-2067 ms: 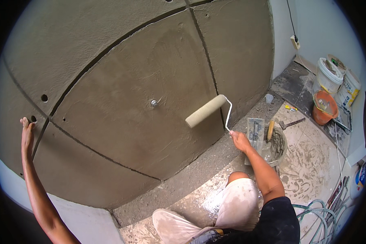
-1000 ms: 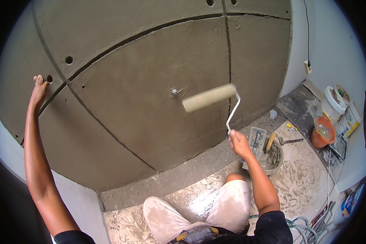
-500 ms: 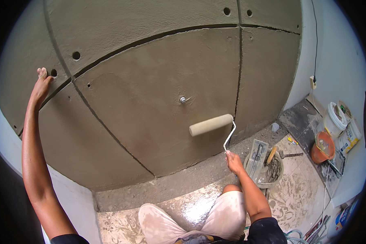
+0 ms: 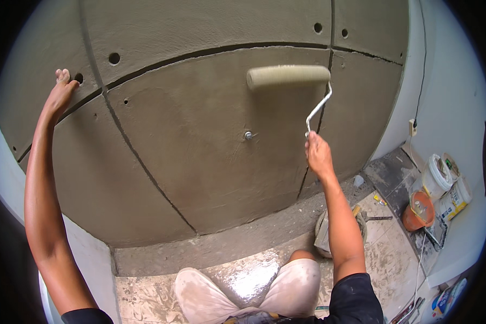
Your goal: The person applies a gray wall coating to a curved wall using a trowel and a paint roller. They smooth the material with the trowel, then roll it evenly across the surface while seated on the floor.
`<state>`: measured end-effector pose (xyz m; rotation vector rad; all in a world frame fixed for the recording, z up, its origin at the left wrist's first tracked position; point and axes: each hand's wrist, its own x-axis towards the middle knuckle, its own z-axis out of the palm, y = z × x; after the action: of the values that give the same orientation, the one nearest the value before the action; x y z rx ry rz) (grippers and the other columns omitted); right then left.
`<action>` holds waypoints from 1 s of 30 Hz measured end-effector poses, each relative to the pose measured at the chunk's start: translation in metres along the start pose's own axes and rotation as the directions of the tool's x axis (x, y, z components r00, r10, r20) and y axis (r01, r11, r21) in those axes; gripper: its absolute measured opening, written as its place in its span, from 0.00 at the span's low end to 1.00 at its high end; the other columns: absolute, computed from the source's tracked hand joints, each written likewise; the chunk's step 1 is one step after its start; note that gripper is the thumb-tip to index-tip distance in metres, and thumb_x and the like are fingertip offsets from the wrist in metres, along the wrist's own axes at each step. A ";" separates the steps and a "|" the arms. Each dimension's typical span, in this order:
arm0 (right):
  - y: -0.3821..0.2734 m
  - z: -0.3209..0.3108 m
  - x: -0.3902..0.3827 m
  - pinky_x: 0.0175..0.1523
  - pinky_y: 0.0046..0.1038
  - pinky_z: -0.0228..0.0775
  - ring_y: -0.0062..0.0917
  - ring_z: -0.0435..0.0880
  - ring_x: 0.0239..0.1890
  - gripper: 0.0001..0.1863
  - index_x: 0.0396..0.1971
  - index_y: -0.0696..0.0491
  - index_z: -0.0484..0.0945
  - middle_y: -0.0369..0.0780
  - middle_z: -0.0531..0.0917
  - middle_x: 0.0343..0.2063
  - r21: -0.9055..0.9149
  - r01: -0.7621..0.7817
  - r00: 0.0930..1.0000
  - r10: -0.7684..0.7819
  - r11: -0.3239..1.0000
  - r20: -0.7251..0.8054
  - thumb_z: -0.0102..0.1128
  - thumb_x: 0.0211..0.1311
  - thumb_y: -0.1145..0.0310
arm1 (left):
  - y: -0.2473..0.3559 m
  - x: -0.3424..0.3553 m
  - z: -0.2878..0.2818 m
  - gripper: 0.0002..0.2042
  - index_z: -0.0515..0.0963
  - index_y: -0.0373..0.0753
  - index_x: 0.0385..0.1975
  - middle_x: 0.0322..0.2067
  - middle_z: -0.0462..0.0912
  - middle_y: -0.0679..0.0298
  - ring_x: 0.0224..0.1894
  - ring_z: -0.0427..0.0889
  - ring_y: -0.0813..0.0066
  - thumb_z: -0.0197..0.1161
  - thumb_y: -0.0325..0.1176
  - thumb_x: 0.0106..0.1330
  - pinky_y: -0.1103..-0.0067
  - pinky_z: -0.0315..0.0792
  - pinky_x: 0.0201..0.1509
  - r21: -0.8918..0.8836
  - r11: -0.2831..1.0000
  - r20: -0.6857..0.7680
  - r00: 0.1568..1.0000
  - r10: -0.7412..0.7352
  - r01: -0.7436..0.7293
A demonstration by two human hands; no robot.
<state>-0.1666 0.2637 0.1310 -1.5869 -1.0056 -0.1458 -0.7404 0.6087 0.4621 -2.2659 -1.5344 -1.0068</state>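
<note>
My right hand (image 4: 319,155) grips the handle of a paint roller (image 4: 289,77) with a cream sleeve and a bent white metal frame. The sleeve lies level in front of the upper part of the middle panel of a grey-brown plastered wall (image 4: 210,162), just below a dark curved groove; whether it touches is hard to tell. At the far left my left hand (image 4: 61,94) is raised to the wall beside a round hole, its fingers stretched out and holding nothing. Below the roller a small metal fitting (image 4: 248,135) sticks out of the plaster.
Behind my right forearm, a mortar tub (image 4: 322,237) is partly hidden on the wet tiled floor (image 4: 146,294). To the right stand an orange bucket (image 4: 418,211), a white bucket (image 4: 436,177) and a bag (image 4: 454,200). A cable runs down to a socket (image 4: 412,127) on the white wall.
The roller and my right hand have moved up the wall from the lower part of the middle panel. My left hand stays by the same hole. The view has shifted slightly.
</note>
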 end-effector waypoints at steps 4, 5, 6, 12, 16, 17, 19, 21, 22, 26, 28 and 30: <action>-0.078 -0.027 0.028 0.18 0.19 0.60 0.14 0.68 0.13 0.27 0.31 0.53 0.73 0.30 0.71 0.15 0.309 -0.258 0.962 0.213 0.915 0.173 0.40 0.79 0.44 | 0.010 -0.002 0.004 0.38 0.42 0.27 0.75 0.77 0.31 0.45 0.80 0.30 0.61 0.47 0.39 0.69 0.74 0.31 0.81 0.001 0.999 0.001 0.999 -0.043 0.043; -0.083 -0.031 0.032 0.17 0.18 0.60 0.13 0.68 0.13 0.26 0.32 0.52 0.72 0.29 0.70 0.15 0.356 -0.264 0.961 0.212 0.896 0.179 0.40 0.79 0.44 | 0.008 0.000 0.003 0.38 0.42 0.26 0.74 0.77 0.31 0.44 0.80 0.30 0.60 0.47 0.39 0.69 0.74 0.32 0.81 0.027 0.999 0.004 0.999 -0.041 0.041; -0.088 -0.035 0.035 0.17 0.18 0.60 0.13 0.67 0.13 0.26 0.33 0.52 0.72 0.29 0.69 0.15 0.404 -0.270 0.960 0.211 0.874 0.185 0.40 0.79 0.44 | 0.005 0.001 0.002 0.38 0.42 0.26 0.74 0.77 0.31 0.43 0.80 0.30 0.59 0.47 0.39 0.69 0.73 0.32 0.81 0.055 0.998 0.008 0.999 -0.040 0.039; -0.041 -0.105 0.018 0.25 0.22 0.62 0.16 0.68 0.19 0.25 0.32 0.54 0.77 0.31 0.72 0.18 0.059 -0.111 0.993 0.108 0.992 0.055 0.44 0.79 0.48 | 0.005 -0.006 0.003 0.38 0.42 0.24 0.74 0.76 0.32 0.42 0.80 0.32 0.57 0.46 0.38 0.69 0.72 0.33 0.81 0.066 0.998 -0.010 1.000 0.001 0.000; -0.010 -0.169 0.024 0.32 0.41 0.66 0.42 0.75 0.24 0.27 0.28 0.59 0.74 0.49 0.76 0.20 -0.498 0.087 0.996 -0.082 0.863 0.031 0.49 0.76 0.47 | 0.017 -0.016 0.002 0.37 0.43 0.25 0.74 0.76 0.32 0.43 0.80 0.32 0.57 0.46 0.37 0.69 0.72 0.34 0.81 0.068 0.998 -0.015 1.000 0.002 -0.001; -0.019 -0.180 0.026 0.34 0.44 0.68 0.49 0.78 0.26 0.27 0.29 0.58 0.74 0.52 0.79 0.23 -0.607 0.074 0.997 -0.049 0.791 0.058 0.50 0.75 0.46 | 0.018 -0.019 -0.002 0.37 0.43 0.25 0.74 0.76 0.32 0.43 0.80 0.32 0.57 0.46 0.37 0.69 0.72 0.35 0.81 0.079 0.997 -0.015 1.000 -0.001 0.002; -0.024 -0.200 0.039 0.36 0.49 0.69 0.53 0.80 0.31 0.26 0.31 0.57 0.75 0.53 0.81 0.26 -0.757 0.120 0.992 -0.052 0.642 0.112 0.51 0.73 0.45 | 0.026 -0.024 -0.002 0.37 0.43 0.26 0.74 0.77 0.32 0.43 0.80 0.32 0.58 0.47 0.37 0.69 0.72 0.35 0.81 0.071 0.997 -0.004 1.000 -0.015 0.016; -0.033 -0.210 0.055 0.37 0.51 0.70 0.54 0.81 0.34 0.26 0.33 0.56 0.76 0.53 0.83 0.27 -0.841 0.149 0.987 -0.033 0.520 0.155 0.51 0.72 0.44 | 0.026 -0.023 -0.001 0.37 0.42 0.27 0.74 0.77 0.32 0.44 0.80 0.32 0.58 0.47 0.37 0.69 0.72 0.35 0.81 0.067 0.998 0.001 1.000 -0.020 0.020; -0.037 -0.214 0.062 0.37 0.52 0.70 0.54 0.82 0.34 0.26 0.33 0.56 0.76 0.52 0.83 0.27 -0.864 0.154 0.986 -0.015 0.479 0.167 0.51 0.72 0.44 | 0.023 -0.021 0.002 0.37 0.42 0.27 0.75 0.77 0.32 0.44 0.80 0.32 0.58 0.47 0.37 0.69 0.72 0.35 0.81 0.063 0.998 0.003 1.000 -0.016 0.016; -0.048 -0.225 0.086 0.38 0.52 0.71 0.53 0.82 0.34 0.26 0.32 0.55 0.76 0.51 0.84 0.26 -0.889 0.179 0.983 -0.039 0.421 0.179 0.51 0.72 0.44 | 0.006 -0.011 0.005 0.37 0.43 0.27 0.75 0.77 0.32 0.45 0.80 0.31 0.59 0.46 0.37 0.68 0.72 0.34 0.81 0.064 0.998 -0.019 1.000 0.024 -0.022; -0.057 -0.229 0.094 0.37 0.51 0.71 0.53 0.82 0.33 0.27 0.32 0.56 0.76 0.50 0.83 0.25 -0.894 0.172 0.985 -0.048 0.414 0.168 0.52 0.72 0.43 | 0.008 -0.009 0.006 0.37 0.43 0.28 0.75 0.77 0.31 0.46 0.80 0.31 0.60 0.46 0.37 0.68 0.72 0.34 0.81 0.057 0.998 -0.018 1.000 0.018 -0.016; -0.065 -0.222 0.103 0.37 0.51 0.71 0.52 0.82 0.33 0.27 0.31 0.56 0.76 0.50 0.83 0.25 -0.902 0.193 0.981 -0.064 0.386 0.183 0.51 0.72 0.43 | 0.006 -0.013 0.004 0.37 0.43 0.28 0.75 0.77 0.31 0.46 0.80 0.31 0.61 0.46 0.37 0.68 0.72 0.34 0.81 0.043 0.999 -0.023 1.000 0.012 -0.011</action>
<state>-0.0518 0.1227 0.3073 -2.5612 -1.2280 -0.8775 -0.7361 0.5985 0.4520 -2.2239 -1.5178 -0.9840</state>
